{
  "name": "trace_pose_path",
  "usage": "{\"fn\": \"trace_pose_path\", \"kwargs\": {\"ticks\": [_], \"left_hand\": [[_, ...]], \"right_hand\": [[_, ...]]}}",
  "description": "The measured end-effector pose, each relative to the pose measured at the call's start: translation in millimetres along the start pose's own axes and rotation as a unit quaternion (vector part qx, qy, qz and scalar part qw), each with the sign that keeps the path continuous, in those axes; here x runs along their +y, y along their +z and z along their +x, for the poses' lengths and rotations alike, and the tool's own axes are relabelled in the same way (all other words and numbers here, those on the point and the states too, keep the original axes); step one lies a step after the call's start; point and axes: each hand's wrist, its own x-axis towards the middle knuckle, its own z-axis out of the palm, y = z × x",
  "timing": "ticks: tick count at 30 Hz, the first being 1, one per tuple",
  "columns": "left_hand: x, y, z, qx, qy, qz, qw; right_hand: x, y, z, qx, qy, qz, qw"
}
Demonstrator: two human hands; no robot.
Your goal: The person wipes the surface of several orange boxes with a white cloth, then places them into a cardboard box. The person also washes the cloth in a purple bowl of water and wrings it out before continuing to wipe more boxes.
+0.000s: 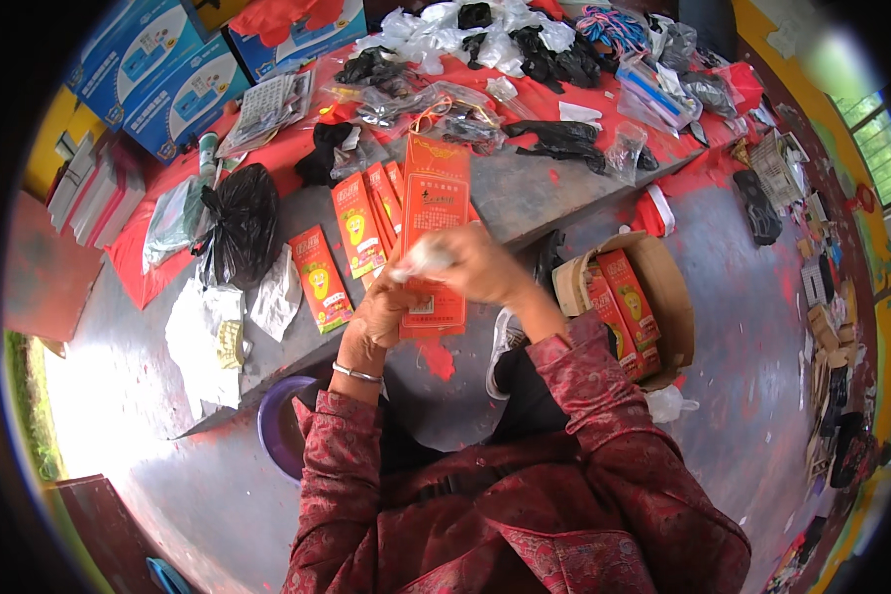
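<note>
Head view: pale scrap (432, 256) handled over red box (439, 188), twelve o'clock.
Right hand (480, 265), blurred, seems clasped round it; left hand's (376, 311) hold, I can't tell. Probably mid-handling; next wants steadiness.

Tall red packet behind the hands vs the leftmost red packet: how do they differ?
- Size: the tall red packet looks longer in the picture than the leftmost red packet.
- Print: the tall red packet carries a gold pattern up top; the leftmost red packet has a yellow cartoon figure.
- Pose: the tall red packet runs nearly straight up the picture; the leftmost red packet slants, top leftward.
Shared: mostly red, printed fronts.
</note>
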Motion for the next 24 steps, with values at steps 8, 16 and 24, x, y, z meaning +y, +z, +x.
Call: {"fn": "trace_pose_path", "kwargs": {"ticks": [8, 16, 24], "left_hand": [[10, 15, -2, -0.059, 0.082, -0.100, 0.990], [13, 31, 0, -0.027, 0.180, 0.315, 0.932], [-16, 13, 19, -0.032, 0.120, -0.174, 0.977]], "right_hand": [[48, -52, -8, 0.251, 0.314, 0.505, 0.764], [24, -25, 5, 0.231, 0.251, 0.285, 0.896], [-21, 51, 9, 0.138, 0.085, 0.082, 0.983]]}}
